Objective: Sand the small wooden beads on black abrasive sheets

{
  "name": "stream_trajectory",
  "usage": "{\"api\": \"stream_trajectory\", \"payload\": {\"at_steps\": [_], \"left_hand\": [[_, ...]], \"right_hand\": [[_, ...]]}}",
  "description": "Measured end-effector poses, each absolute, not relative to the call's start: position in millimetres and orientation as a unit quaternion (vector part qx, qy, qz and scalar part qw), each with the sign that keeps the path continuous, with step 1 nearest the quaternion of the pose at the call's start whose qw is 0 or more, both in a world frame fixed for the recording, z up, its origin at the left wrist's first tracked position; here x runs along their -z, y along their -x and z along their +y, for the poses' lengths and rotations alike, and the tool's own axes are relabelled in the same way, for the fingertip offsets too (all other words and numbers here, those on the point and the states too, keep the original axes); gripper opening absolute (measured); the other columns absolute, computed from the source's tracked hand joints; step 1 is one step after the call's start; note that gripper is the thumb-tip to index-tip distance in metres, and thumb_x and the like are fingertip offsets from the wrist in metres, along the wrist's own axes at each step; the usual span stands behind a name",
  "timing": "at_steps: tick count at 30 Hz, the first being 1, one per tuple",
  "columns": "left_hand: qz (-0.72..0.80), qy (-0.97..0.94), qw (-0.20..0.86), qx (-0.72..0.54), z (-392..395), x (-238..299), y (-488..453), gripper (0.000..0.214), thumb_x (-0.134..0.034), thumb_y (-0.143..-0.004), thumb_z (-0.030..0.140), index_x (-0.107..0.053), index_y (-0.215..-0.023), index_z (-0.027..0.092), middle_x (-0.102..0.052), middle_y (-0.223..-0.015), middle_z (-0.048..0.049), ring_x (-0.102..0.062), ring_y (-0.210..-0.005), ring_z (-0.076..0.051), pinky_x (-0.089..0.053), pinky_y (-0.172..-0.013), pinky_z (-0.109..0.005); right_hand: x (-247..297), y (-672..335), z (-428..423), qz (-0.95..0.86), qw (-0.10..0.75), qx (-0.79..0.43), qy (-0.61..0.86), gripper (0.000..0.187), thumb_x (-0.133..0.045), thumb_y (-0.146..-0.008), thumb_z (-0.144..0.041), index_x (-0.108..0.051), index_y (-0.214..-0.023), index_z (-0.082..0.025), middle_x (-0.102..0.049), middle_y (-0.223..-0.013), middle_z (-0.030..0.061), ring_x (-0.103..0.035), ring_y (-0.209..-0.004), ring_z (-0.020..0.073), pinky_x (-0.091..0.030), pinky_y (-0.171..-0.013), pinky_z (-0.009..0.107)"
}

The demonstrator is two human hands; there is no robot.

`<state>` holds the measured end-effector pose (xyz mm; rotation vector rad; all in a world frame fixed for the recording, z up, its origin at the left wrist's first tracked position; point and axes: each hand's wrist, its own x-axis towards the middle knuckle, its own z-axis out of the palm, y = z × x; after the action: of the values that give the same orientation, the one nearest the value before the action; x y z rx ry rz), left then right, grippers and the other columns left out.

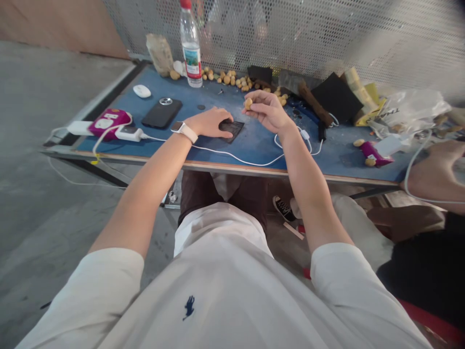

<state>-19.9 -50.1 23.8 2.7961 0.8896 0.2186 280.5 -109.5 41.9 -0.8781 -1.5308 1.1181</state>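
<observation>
- Right hand (267, 110): fingers curled, pinching a small tan round nut (248, 103) between thumb and forefinger, above the table.
- Left hand (207, 123): palm down, fingers loosely extended, fingertips resting on a flat black rectangular pad (232, 130).
- Blue worktop (254, 150): loose tan nuts (232, 80) lie beyond both hands.

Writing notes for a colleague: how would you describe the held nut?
On the blue workbench, find the right hand. Pinched in its fingertips is one tan nut, the only one lifted clear of the scattered nuts by the water bottle.
</observation>
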Motion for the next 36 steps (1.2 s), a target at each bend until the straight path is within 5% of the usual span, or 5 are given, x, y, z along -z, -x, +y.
{"api": "stream_trajectory", "payload": {"at_steps": [13, 23, 36], "left_hand": [[0.296, -0.946, 0.102, -0.084, -49, -23, 20, 0.088, -0.075, -0.107, 0.086, -0.079, -0.174, 0.03, -0.075, -0.177, -0.0157, -0.067, -0.169, -0.049, -0.048, -0.151, -0.063], [0.281, -0.95, 0.112, -0.072, -48, -23, 17, 0.096, -0.073, -0.106, 0.085, -0.074, -0.183, 0.028, -0.072, -0.187, -0.0152, -0.063, -0.177, -0.049, -0.039, -0.157, -0.059], [0.286, -0.95, 0.113, -0.061, -49, -23, 18, 0.105, -0.071, -0.106, 0.091, -0.072, -0.188, 0.026, -0.063, -0.194, -0.016, -0.059, -0.18, -0.049, -0.038, -0.159, -0.06]], "right_hand": [[-51, -276, -116, -0.69, 0.442, -0.366, 0.441, 0.07, -0.105, -0.087, -0.09, -0.091, -0.131, -0.038, -0.097, -0.128, 0.0089, -0.092, -0.131, 0.0412, -0.083, -0.114, 0.058], [-28, -292, -91, -0.798, 0.316, -0.184, 0.48, 0.044, -0.112, -0.086, -0.058, -0.097, -0.116, -0.03, -0.095, -0.115, 0.0153, -0.089, -0.119, 0.0448, -0.077, -0.122, 0.07], [-33, -284, -95, -0.84, 0.228, -0.141, 0.473, 0.029, -0.104, -0.098, -0.054, -0.104, -0.115, -0.03, -0.098, -0.111, 0.0128, -0.091, -0.117, 0.0456, -0.071, -0.122, 0.066]]}}
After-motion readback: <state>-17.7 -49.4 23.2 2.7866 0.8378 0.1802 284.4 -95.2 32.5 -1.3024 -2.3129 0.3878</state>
